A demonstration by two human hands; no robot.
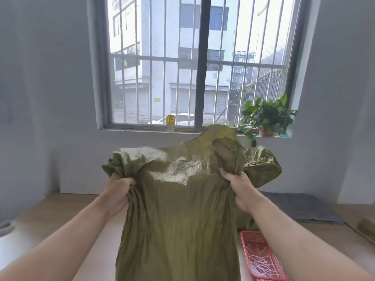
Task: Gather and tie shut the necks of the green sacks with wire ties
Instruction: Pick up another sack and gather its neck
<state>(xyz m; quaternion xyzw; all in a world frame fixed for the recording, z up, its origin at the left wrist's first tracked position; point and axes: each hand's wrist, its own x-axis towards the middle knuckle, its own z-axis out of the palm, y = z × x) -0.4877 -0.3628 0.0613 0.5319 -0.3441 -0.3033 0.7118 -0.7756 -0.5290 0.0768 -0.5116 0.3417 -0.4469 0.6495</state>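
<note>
**SACK NECK HELD AT TWO POINTS: HAZARDS BEFORE GATHERING**

**Present state.** The sack is held up in front of the person, over the counter. Its lower end runs out of view, so it cannot be told whether it rests on anything. The left hand grasps a bunch of cloth at the upper left edge, and the right hand grasps a bunch at the upper right. The fingers of both hands are clenched into the fabric. Between the two grips the cloth is stretched flat. Above them it flops in loose folds. A second sack lies behind, just beside the right hand. The basket holding the ties sits at the lower right, beside the right forearm.

**Stage.** The neck appears ungathered. Neither hand holds a tie.

**Hazards.**

1. Loss of the neck. Both hands are occupied, and fetching a tie needs one free. If the cloth is not first drawn into a single fist, the released side will probably drop open.
2. Slippage. The woven cloth looks stiff and slick. A slack gather may spring apart before the tie is twisted.
3. Wrong cloth caught. The second sack is close to the right hand, and its fabric could be pulled into the gather.
4. Spilled ties. The right forearm passes close to the basket, so a careless reach downward could knock it and scatter the ties.
</note>
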